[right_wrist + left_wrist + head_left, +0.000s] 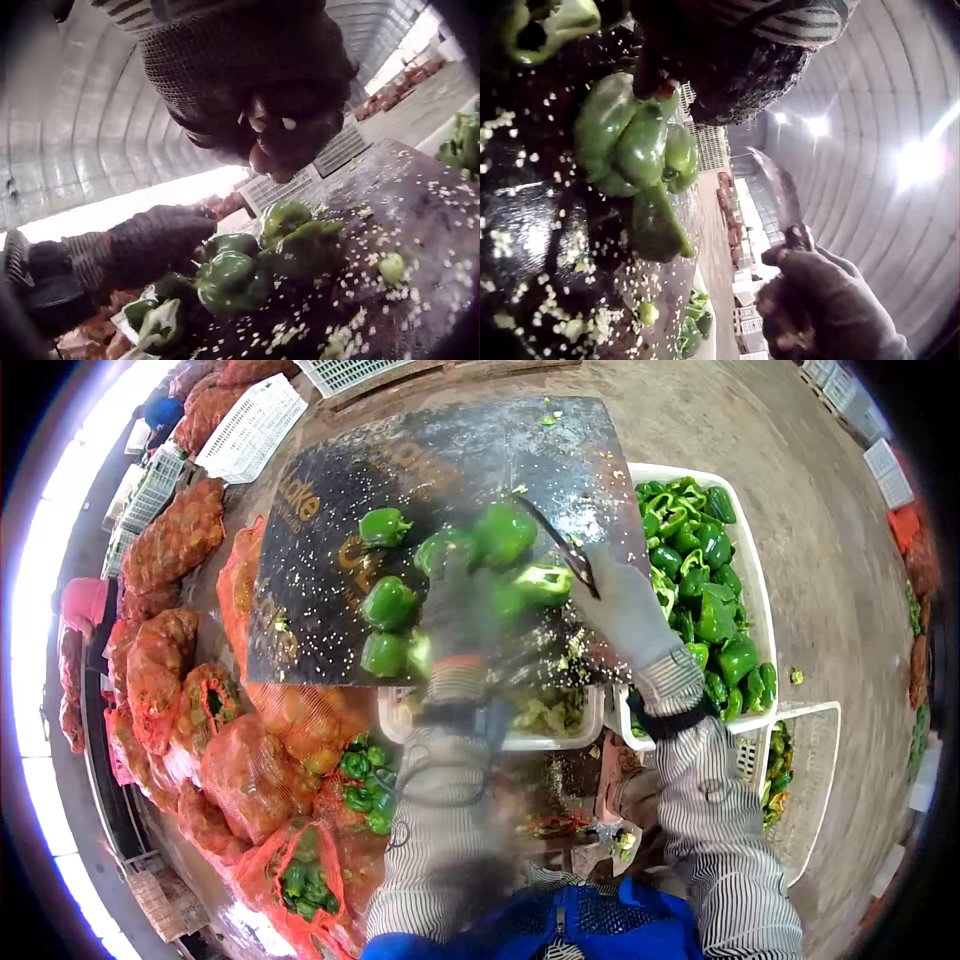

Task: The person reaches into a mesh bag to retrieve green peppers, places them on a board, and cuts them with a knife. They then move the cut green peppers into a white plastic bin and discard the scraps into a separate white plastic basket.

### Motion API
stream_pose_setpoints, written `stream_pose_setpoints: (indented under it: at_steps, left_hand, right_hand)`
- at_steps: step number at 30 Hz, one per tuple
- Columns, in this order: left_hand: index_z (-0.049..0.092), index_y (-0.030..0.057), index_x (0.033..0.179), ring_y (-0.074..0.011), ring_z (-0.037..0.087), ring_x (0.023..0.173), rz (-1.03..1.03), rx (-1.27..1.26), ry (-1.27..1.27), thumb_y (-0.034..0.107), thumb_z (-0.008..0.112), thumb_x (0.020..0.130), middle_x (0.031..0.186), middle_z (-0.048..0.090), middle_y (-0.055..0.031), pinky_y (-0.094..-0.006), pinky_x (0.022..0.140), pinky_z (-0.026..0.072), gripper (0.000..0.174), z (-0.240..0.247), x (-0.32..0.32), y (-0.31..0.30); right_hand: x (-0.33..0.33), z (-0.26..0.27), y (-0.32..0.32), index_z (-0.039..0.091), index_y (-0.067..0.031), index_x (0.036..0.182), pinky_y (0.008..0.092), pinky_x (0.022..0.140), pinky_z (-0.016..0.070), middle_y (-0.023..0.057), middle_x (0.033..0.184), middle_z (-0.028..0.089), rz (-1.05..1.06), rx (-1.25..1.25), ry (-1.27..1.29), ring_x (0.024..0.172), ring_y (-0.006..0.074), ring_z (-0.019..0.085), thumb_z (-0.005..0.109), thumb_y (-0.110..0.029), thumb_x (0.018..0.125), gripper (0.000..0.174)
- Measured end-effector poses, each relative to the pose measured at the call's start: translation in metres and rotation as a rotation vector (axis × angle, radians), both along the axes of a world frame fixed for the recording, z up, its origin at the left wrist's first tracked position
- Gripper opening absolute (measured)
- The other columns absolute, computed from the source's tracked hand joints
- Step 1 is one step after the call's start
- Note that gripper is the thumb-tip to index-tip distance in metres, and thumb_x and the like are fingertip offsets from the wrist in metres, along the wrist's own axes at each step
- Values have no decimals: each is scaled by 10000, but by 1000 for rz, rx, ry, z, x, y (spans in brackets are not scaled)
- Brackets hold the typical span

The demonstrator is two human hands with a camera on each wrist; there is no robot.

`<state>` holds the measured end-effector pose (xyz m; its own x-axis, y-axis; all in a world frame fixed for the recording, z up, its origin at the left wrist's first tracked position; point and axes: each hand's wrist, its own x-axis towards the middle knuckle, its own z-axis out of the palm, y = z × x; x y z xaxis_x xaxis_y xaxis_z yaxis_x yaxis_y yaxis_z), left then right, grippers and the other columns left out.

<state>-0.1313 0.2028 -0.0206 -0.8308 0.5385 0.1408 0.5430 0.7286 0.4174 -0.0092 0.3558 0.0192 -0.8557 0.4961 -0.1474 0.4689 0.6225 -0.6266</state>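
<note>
My gloved left hand (460,605), blurred in the head view, reaches over the dark board (330,490) among green bell peppers (388,603). In the left wrist view, its fingertips are right at a bell pepper (641,146); I cannot tell whether they grip it. My gloved right hand (625,605) holds a knife (552,525) by the handle, blade pointing up and away. An opened pepper (545,582) with pale flesh lies between the hands. The right wrist view shows my left hand (161,236) behind the peppers, and the right hand (255,97) above the board.
White seeds dot the board. A white crate (755,590) full of cut peppers stands at its right. Below the near edge is a white bin (590,730) with pale scraps. Orange mesh sacks (250,760) crowd the left; another white crate (250,430) lies behind them.
</note>
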Motion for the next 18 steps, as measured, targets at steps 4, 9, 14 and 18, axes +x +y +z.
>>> stream_pose_setpoints:
  at_steps: [4, 9, 14, 18]
  left_hand:
    - [557, 49, 1284, -401, 520, 1210, -63, 132, 153, 224, 666, 851, 1299, 544, -241, -446, 1040, 420, 479, -3, -15, 10]
    - [562, 38, 1279, -398, 502, 1235, -106, 239, 23, 227, 663, 851, 1303, 549, -241, -450, 1056, 407, 478, -4, -24, 18]
    - [553, 17, 1281, -387, 478, 1271, -112, 106, -51, 205, 633, 857, 1338, 523, -242, -440, 1095, 378, 471, -5, -38, 37]
    - [539, 34, 1307, -355, 486, 1282, -260, -125, 47, 183, 545, 915, 1377, 504, -206, -439, 1103, 386, 420, -66, -66, 61]
  right_hand:
    - [-40, -22, 14, 488, 8, 1092, 488, 821, 508, 253, 902, 651, 136, 201, -41, 885, 416, 650, 552, -204, 908, 288]
    - [-56, -49, 19, 497, 41, 1074, 496, 850, 515, 277, 995, 656, 137, 210, -127, 951, 419, 652, 554, -170, 902, 279]
    - [-60, -59, 29, 449, 60, 1186, 471, 855, 511, 276, 1021, 648, 216, 216, -256, 990, 405, 642, 496, -63, 904, 312]
    - [-58, -66, 38, 333, 130, 1339, 439, 880, 519, 301, 1102, 636, 266, 238, -284, 1045, 386, 639, 469, -117, 939, 489]
